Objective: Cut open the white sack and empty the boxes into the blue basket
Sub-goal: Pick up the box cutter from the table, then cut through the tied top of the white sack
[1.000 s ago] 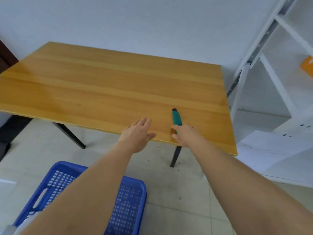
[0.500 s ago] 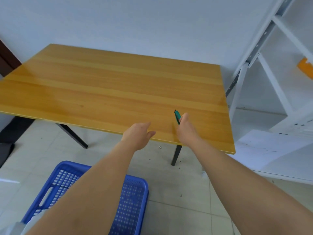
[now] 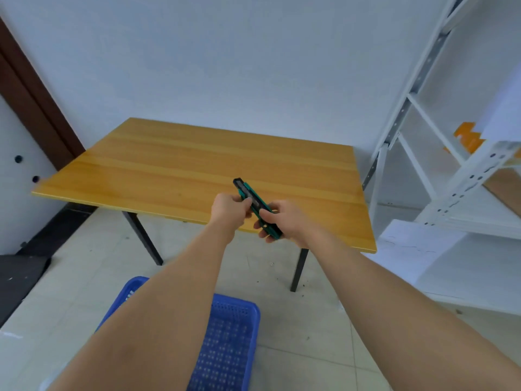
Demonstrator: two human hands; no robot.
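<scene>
A green and black utility knife (image 3: 248, 193) is lifted above the front edge of the wooden table (image 3: 174, 170). My right hand (image 3: 282, 221) grips its handle end. My left hand (image 3: 229, 210) pinches the middle of the knife body with thumb and fingers. The knife points away from me, up and to the left. The blue basket (image 3: 234, 340) sits on the floor below my arms, partly hidden by my left forearm. No white sack or boxes show in this view.
White metal shelving (image 3: 439, 170) stands to the right of the table, with an orange object (image 3: 468, 139) on it. White sheets (image 3: 414, 246) lie on the low shelf. A dark door frame (image 3: 31, 94) is at the left. Tiled floor surrounds the basket.
My right hand has lifted the knife off the table. My left hand has moved in and taken hold of its middle. The camera has pulled back and tilted up.
</scene>
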